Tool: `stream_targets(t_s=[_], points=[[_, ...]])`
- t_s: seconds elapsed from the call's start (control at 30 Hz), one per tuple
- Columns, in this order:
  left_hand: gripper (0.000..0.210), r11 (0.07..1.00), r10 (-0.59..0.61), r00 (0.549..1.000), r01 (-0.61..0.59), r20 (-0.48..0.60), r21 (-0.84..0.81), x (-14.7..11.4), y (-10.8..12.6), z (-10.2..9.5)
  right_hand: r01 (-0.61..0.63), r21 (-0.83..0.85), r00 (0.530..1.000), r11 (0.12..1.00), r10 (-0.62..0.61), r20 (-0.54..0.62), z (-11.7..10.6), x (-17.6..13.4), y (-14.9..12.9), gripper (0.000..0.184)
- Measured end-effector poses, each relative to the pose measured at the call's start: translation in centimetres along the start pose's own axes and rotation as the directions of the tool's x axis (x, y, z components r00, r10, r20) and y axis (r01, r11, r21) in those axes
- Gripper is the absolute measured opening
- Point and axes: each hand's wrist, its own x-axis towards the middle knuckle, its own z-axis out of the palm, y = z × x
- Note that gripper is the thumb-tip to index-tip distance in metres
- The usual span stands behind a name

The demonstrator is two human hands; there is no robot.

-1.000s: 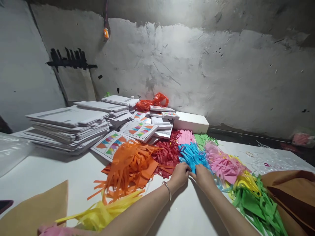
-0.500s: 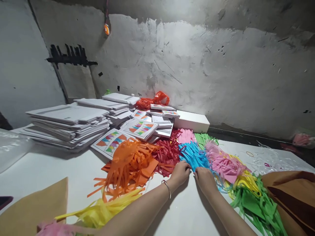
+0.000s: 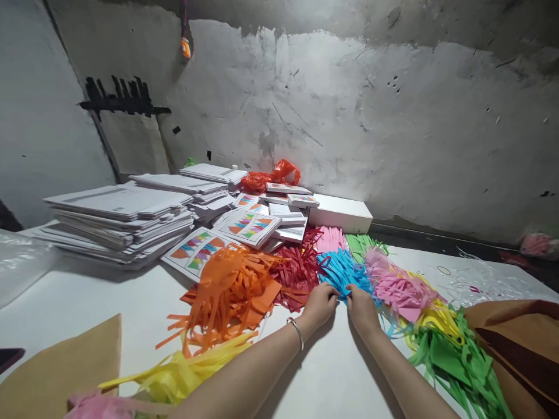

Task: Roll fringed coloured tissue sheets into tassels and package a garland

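A bundle of blue paper fringe lies in the middle of the white table. My left hand, with a bracelet at its wrist, has its fingers curled closed on the near edge of this fringe. Close beside it, my right hand pinches the same edge, thumb and fingers together; the fingertips of both are partly hidden. Dark red fringe touches the blue on the left, and pink fringe adjoins it on the right. Orange fringe spreads farther left.
Stacked white printed sheets stand at the left. Colourful printed packs and a white box sit behind the fringes. Green fringe and a brown bag lie at right, yellow strips near my left forearm.
My right hand has shifted slightly up at the near edge of the blue fringe, its fingers higher than before. My left hand stays almost in place.
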Motion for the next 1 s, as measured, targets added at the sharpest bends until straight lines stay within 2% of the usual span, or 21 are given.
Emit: stream_targets(t_s=[0.17, 0.5, 0.63, 0.8, 1.0], points=[[0.021, 1.000, 0.002, 1.000, -0.002, 0.003, -0.002, -0.1, 0.1, -0.1, -0.108, 0.168, 0.993, 0.980, 0.113, -0.020, 0.0, 0.4, 0.9, 0.028], [0.021, 0.999, 0.008, 1.000, -0.009, 0.024, 0.048, -0.2, 0.0, 0.1, -0.180, 0.419, 0.981, 0.890, 0.195, 0.006, 0.4, 1.1, 1.8, 0.027], [0.019, 0.996, 0.037, 0.999, -0.040, 0.040, 0.078, -0.4, 0.2, 0.1, -0.205, 0.554, 0.975, 0.806, 0.215, 0.048, 0.8, 1.3, 2.8, 0.027], [0.018, 0.988, 0.081, 0.995, -0.089, 0.065, 0.129, -0.5, 0.5, -0.1, -0.220, 0.718, 0.972, 0.661, 0.213, 0.101, 1.8, 1.3, 4.0, 0.026], [0.015, 0.958, 0.185, 0.971, -0.212, 0.152, 0.191, -0.9, 1.2, -0.5, -0.153, 0.834, 0.979, 0.531, 0.199, 0.052, 1.9, 0.5, 4.4, 0.027]])
